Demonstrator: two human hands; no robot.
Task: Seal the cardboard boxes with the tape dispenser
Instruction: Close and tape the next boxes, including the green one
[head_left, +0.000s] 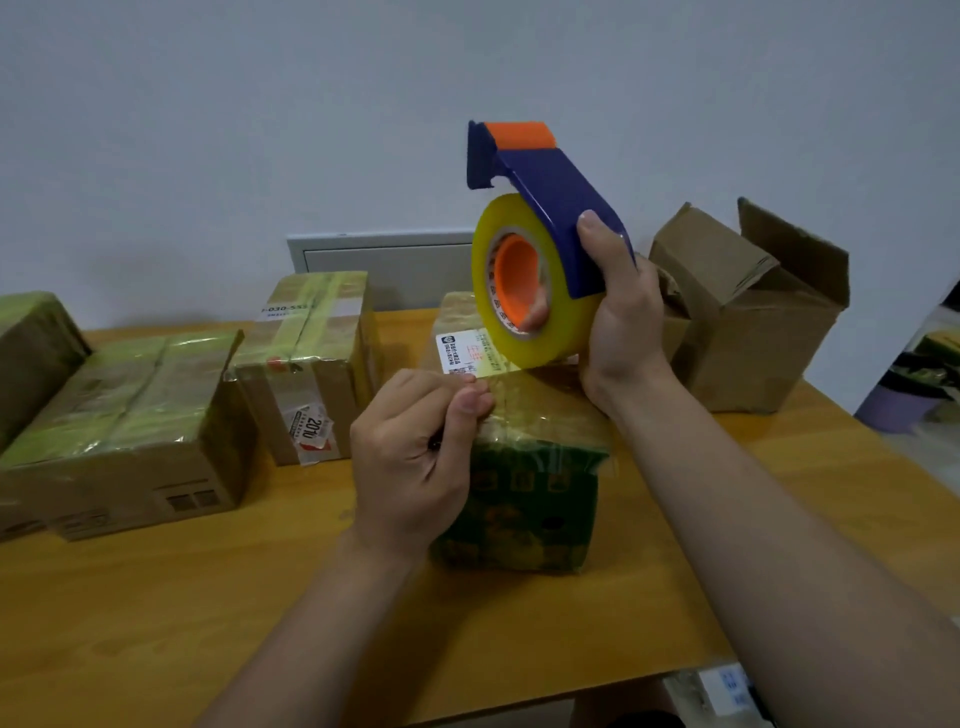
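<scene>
The right hand (623, 322) clamps the blue tape dispenser (550, 197) aloft. Below it the left hand (410, 457) pinches the free tape end (498, 384) taut, apparently to lay across the green-printed box (519, 509) underneath.

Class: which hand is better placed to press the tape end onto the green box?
Probably left: left hand pinches the tape end at the green box; right hand holds the tape dispenser aloft.

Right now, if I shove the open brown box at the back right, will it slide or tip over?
Probably slide: the open box sits on a smooth wooden table. Its weight is unclear, since the inside is hidden. With flaps unsealed and walls creased, it would likely flex under a firm push.
</scene>
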